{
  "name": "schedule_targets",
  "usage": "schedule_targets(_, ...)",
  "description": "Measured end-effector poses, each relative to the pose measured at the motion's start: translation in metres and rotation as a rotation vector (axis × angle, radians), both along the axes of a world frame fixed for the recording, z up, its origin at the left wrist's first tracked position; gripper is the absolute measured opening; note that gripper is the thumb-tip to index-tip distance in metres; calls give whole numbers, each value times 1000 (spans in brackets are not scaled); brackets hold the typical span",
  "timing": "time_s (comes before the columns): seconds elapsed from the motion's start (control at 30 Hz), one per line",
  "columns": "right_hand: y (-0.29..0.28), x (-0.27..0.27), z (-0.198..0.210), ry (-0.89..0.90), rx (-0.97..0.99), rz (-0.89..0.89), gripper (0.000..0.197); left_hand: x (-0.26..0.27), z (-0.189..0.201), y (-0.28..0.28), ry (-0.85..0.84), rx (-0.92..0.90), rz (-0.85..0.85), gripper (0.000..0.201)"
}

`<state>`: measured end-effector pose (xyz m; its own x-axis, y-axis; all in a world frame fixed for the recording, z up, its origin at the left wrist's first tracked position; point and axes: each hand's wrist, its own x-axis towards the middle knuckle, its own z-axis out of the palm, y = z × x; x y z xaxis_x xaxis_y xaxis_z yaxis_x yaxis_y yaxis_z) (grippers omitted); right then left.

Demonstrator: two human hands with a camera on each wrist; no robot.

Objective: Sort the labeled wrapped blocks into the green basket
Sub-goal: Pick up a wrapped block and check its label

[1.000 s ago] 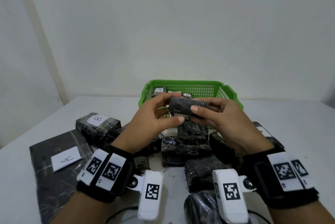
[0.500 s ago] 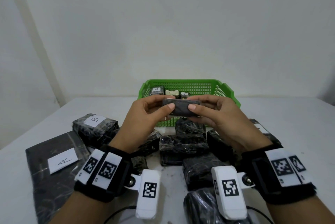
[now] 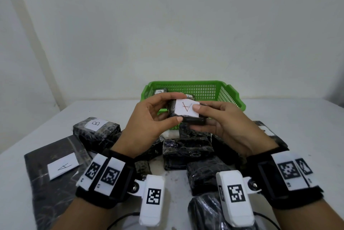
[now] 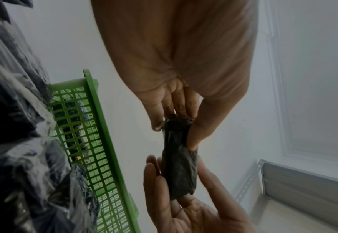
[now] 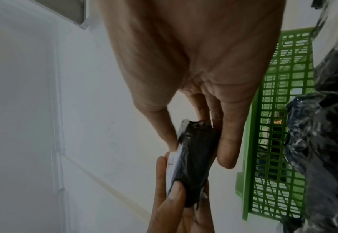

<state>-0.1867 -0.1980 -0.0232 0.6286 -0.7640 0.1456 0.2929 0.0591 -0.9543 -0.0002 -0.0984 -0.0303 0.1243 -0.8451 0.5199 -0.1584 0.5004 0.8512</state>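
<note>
Both hands hold one small black wrapped block (image 3: 193, 120) in the air just in front of the green basket (image 3: 232, 95). Its white label marked A (image 3: 186, 107) faces up toward me. My left hand (image 3: 158, 116) pinches the block's left end between thumb and fingers; my right hand (image 3: 217, 120) pinches the right end, thumb on the label. The same block (image 4: 179, 157) shows in the left wrist view and again (image 5: 196, 159) in the right wrist view, gripped from both ends. The basket holds a few labeled blocks (image 3: 159, 91) at its left side.
Several black wrapped blocks (image 3: 186, 150) lie piled on the white table (image 3: 297, 127) under my hands. A block labeled B (image 3: 96, 129) lies at the left. A flat dark package labeled A (image 3: 55, 170) lies at the near left. A wall stands behind the basket.
The block has been rolled over in both hands, so its white A label now faces up. Earlier only its dark side showed. Hands stay in front of the basket.
</note>
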Motion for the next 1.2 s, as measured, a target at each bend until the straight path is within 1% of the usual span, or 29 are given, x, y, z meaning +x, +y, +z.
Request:
schedule_targets(0.07,-1,0,-2,9,-2,-19,40,1,0,-1,-1,15,-11,49)
schedule_targets(0.17,-3,-2,-4,53,-85,-56,50,-1,1,-2,54,96,25,40)
schedule_targets(0.27,-2,0,-5,75,-142,-86,45,-1,1,-3,43,144,117,30)
schedule_targets(0.33,-1,2,-6,69,-151,-105,43,-1,0,-3,41,148,127,28)
schedule_targets(0.4,0,2,-6,63,-167,-133,35,-3,0,-2,33,142,117,28)
schedule_targets(0.47,0,1,-6,69,-192,-150,33,-4,0,-3,36,140,119,31)
schedule_targets(0.6,-1,4,-5,38,-161,-117,48,-1,1,-4,92,104,181,30)
schedule_targets(0.63,-2,4,-6,39,-171,-133,47,0,1,-4,100,106,175,32)
schedule_targets(0.73,-5,1,-7,64,-237,-195,40,3,1,-3,23,107,162,45)
schedule_targets(0.8,-5,0,-7,79,-259,-193,41,4,1,-2,-28,112,172,47)
schedule_targets(0.9,-2,0,-3,13,-223,-145,44,4,2,-1,-19,118,168,44)
schedule_targets(1.0,0,-1,2,-67,-126,-87,40,2,2,-2,17,106,151,40)
schedule_targets(1.13,6,0,4,16,-8,30,51,0,1,-4,97,53,81,41)
schedule_targets(1.2,10,-1,4,23,39,91,50,0,0,-4,88,42,64,42)
